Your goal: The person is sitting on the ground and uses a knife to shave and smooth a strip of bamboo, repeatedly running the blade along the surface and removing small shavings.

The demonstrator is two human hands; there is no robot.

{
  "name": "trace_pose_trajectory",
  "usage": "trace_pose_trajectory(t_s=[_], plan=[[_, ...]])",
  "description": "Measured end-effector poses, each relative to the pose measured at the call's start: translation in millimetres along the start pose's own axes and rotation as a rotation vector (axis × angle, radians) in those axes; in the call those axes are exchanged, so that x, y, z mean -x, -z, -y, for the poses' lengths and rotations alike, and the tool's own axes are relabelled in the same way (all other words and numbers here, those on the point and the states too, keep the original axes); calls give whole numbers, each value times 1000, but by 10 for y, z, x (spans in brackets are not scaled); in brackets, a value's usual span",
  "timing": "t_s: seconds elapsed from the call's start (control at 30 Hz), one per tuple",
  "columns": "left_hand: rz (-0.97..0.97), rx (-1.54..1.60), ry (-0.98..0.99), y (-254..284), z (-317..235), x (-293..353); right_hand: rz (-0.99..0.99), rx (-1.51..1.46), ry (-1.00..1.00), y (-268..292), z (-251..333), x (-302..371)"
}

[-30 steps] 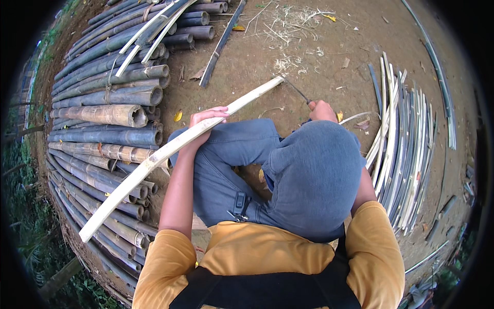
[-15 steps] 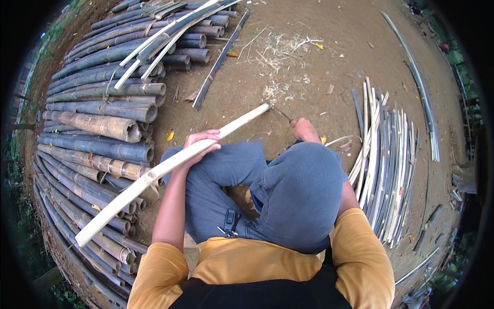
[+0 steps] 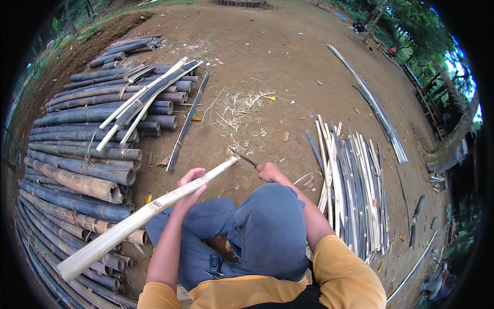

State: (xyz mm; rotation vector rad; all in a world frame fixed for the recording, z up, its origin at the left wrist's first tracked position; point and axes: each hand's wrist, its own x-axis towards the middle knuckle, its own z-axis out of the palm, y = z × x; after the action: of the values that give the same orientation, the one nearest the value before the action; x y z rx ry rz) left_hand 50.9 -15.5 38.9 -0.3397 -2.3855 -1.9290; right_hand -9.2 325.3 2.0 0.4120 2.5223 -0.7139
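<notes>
A long, pale bamboo strip (image 3: 146,211) slants across my left thigh, its far tip toward the middle of the ground. My left hand (image 3: 192,186) is wrapped around it near the far end, fingers over the top edge. In my right hand (image 3: 270,172) is the handle of a knife (image 3: 243,157), its thin dark blade reaching left to the strip's far tip. Whether the blade touches the tip or lies just past it, I cannot tell. Pale curled shavings (image 3: 239,147) lie on the ground just beyond.
Stacked bamboo poles (image 3: 82,170) fill the left side, with split lengths (image 3: 149,98) on top. A dark strip (image 3: 188,123) lies beside them. Right of my knee is a bundle of split strips (image 3: 352,185). Longer strips (image 3: 370,103) lie farther right.
My view has tilted up, showing more far ground. My right arm is stretched further forward, and the knife blade now lies across the strip's far tip. My left hand keeps its hold.
</notes>
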Motion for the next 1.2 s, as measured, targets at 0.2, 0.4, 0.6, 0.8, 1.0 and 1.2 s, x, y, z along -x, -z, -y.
trace_pose_trajectory(t_s=[0.2,0.4,0.6,0.8,1.0,1.2], plan=[[-179,130,19,-343,-200,-310,-24,-72,30,522,168,175],[-446,151,105,-527,-566,-489,-8,-76,21,1006,176,381],[-535,63,121,-442,-698,-707,14,158,69,1757,492,649],[-725,86,37,-324,-1192,-815,31,439,-2,1959,723,426],[-879,113,-263,-50,-1715,-1144,-186,283,-37,1526,531,115],[-808,273,-343,301,-1936,-1413,12,351,55,1515,690,442]])
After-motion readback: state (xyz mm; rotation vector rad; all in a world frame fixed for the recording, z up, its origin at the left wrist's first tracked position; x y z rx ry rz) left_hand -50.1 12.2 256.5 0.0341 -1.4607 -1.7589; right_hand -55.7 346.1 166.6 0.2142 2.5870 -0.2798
